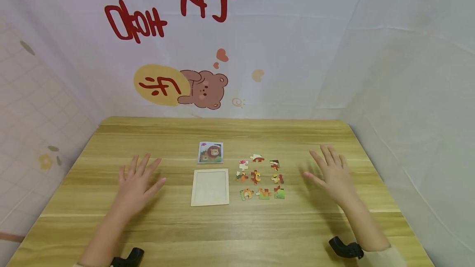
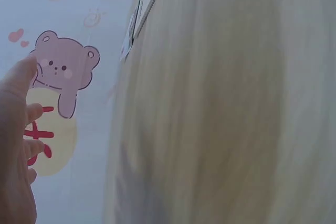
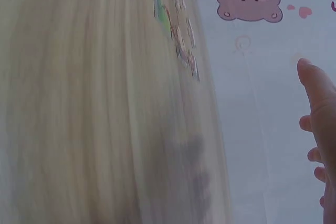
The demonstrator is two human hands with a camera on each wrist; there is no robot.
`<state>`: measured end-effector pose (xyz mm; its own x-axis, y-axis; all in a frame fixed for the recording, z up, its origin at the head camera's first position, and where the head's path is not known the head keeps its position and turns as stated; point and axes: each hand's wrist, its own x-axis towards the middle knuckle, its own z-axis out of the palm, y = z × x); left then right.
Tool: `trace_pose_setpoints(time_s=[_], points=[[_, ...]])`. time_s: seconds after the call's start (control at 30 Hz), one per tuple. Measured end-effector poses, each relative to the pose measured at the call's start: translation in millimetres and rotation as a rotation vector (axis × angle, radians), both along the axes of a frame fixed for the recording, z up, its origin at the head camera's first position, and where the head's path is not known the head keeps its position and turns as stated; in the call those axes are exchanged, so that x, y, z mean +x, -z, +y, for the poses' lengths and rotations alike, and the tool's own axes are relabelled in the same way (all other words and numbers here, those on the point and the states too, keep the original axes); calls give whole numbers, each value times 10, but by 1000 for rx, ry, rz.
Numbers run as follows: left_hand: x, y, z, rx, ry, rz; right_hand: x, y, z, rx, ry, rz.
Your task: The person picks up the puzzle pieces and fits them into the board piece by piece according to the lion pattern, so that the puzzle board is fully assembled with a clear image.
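While the left hand (image 1: 133,186) and right hand (image 1: 334,178) spread their fingers, gripping nothing, tabletop (image 1: 237,234) separates them from the squarish puzzle tray (image 1: 210,187) and nine jigsaw pieces (image 1: 254,177) between, well in from the side edges. The pieces point various ways; the lion card (image 1: 210,153) tops toward the wall (image 1: 282,61).

A yellowish wood-grain tabletop (image 1: 237,234) carried a small lion picture card (image 1: 210,153), a pale square puzzle frame (image 1: 210,188) just in front of it, and nine loose jigsaw pieces (image 1: 264,194) to their right.
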<state>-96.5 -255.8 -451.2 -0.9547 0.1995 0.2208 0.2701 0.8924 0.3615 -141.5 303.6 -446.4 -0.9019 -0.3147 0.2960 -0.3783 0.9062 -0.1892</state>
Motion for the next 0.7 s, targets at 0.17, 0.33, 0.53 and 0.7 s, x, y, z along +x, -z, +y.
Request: trace_pose_setpoints(time_s=[0.17,0.33,0.53,0.7], points=[[-18,111,154,82,15,9,-29,48,-194,-25,-48,36],[-45,228,266,144,21,14,-76,114,-415,-50,-123,89],[-96,359,377,226,73,-3,-125,142,-673,-101,-189,85],[-126,451,453,277,108,-87,-165,181,-865,-130,-205,33]])
